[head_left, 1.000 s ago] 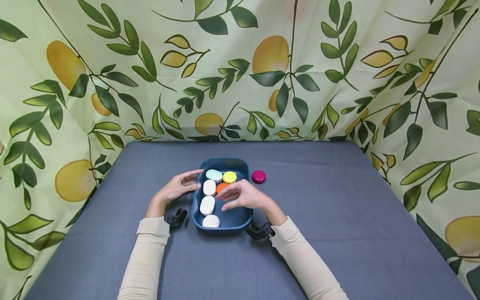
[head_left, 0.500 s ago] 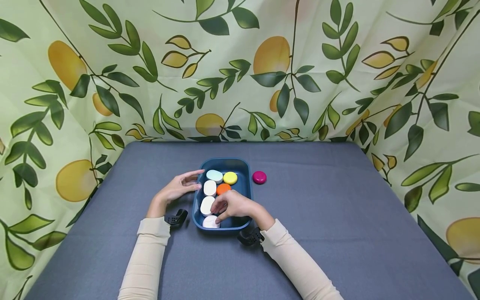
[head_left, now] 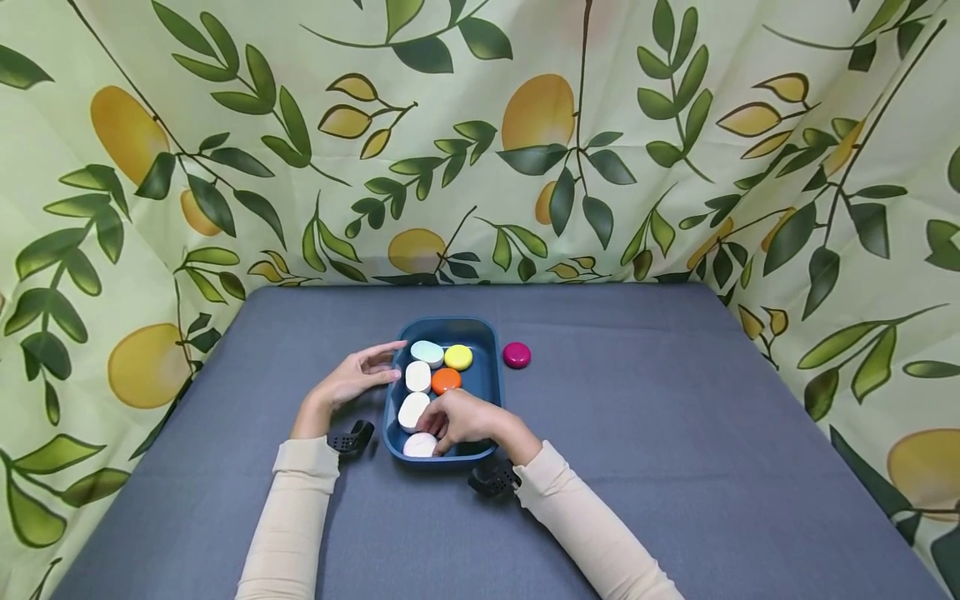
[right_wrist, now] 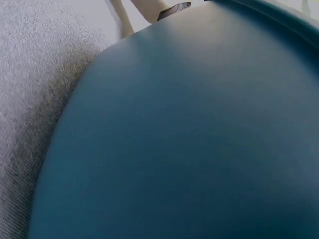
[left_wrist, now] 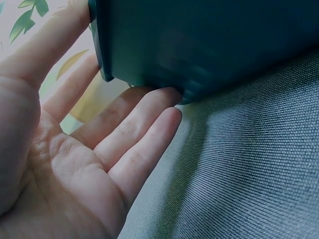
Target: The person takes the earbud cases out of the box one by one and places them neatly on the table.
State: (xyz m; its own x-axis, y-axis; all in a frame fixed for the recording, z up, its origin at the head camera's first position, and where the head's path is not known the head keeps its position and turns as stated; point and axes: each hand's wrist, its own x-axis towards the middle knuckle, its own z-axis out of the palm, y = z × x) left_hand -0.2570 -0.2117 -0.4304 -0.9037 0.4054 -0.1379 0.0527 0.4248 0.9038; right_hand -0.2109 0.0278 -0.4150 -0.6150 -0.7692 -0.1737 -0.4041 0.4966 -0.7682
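Observation:
A dark blue rectangular bin (head_left: 480,392) with rounded corners stands on the table. My left hand (head_left: 357,375) rests against its left side; in the left wrist view the fingers (left_wrist: 144,124) lie fairly straight against the outer wall. My right hand (head_left: 468,418) reaches inside at the front, thumb and fingertips pinching the edge of a white round disc (head_left: 417,445) in the front left corner. Along the left wall behind it lie a white oval (head_left: 413,412), a white rounded block (head_left: 417,377) and a pale blue oval (head_left: 427,353). The right wrist view shows only the bin's outer wall (right_wrist: 174,124).
Inside the bin a yellow disc (head_left: 458,357) and an orange disc (head_left: 446,381) lie beside the left column. A magenta disc (head_left: 517,355) sits on the grey tablecloth (head_left: 637,400) just right of the bin. A leaf-patterned curtain (head_left: 450,150) hangs behind the table.
My right hand has moved forward and down-left in the bin, from above its middle to the white round disc at the front. The left hand stays against the bin.

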